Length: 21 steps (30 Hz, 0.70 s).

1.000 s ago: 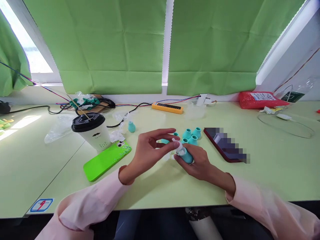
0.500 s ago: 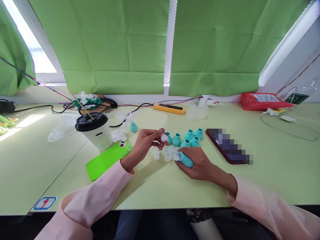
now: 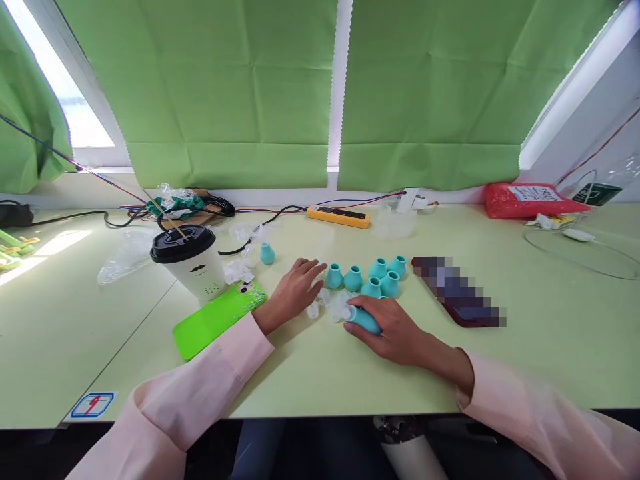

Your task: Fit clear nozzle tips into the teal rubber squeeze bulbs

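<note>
At table (image 3: 305, 383), L hand (image 3: 295, 290) loosely spread, R hand (image 3: 395, 330) gripping 1 teal btl (image 3: 363, 321); cup (image 3: 195, 283) txt illegible.

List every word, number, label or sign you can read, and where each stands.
Sticker on the table, front left: red mark in a blue frame, perhaps "9".
Paper cup: moustache logo; marks under it too small to read.
White label on the red package: print too small.
Green label, far right: too blurred.

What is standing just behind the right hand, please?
Just behind the right hand, several teal narrow-necked pieces stand with their openings up. The hand covers the table beneath it, so anything lying there cannot be seen.
</note>
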Each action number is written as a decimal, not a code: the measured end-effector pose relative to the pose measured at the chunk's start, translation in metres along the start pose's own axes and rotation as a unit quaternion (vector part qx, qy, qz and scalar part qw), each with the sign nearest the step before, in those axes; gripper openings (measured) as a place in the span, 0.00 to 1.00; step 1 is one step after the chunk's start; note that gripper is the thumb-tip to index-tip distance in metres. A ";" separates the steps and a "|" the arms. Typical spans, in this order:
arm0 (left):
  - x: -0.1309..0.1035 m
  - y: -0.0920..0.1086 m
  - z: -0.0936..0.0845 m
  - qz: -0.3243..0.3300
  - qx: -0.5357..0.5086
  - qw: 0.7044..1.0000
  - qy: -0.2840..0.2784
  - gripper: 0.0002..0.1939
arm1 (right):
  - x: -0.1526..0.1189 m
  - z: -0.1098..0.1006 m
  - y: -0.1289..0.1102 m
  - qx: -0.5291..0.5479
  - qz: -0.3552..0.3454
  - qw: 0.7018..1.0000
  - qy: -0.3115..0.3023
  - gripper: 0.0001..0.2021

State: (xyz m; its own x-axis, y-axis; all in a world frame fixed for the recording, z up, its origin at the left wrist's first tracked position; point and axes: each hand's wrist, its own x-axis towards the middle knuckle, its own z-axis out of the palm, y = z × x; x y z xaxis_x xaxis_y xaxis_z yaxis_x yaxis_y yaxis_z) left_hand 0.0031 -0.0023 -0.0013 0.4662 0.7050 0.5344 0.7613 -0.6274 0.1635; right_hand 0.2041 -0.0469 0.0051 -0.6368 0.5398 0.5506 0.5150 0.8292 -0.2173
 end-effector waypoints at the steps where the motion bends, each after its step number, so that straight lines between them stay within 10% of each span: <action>1: -0.001 0.006 -0.004 0.006 -0.035 0.999 0.039 0.14 | 0.000 0.001 0.001 0.003 0.000 1.000 0.012 0.11; 5: -0.005 0.033 -0.019 0.005 -0.198 0.974 0.109 0.08 | 0.001 0.004 0.003 0.012 0.034 0.999 0.040 0.11; 11: -0.009 0.053 -0.018 -0.110 -0.454 0.884 -0.029 0.07 | 0.002 0.004 0.002 0.045 0.022 0.998 0.041 0.11; 21: -0.008 0.050 -0.016 -0.211 -0.627 0.745 -0.084 0.10 | 0.003 0.000 -0.002 0.103 0.037 0.991 0.074 0.08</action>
State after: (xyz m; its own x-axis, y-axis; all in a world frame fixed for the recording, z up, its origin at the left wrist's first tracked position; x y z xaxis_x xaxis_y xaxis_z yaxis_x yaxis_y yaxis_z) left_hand 0.0307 -0.0445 0.0157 0.4338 0.8928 0.1214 -0.1155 -0.0786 0.9902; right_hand 0.2012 -0.0466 0.0078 -0.5024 0.5855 0.6362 0.4186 0.8086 -0.4135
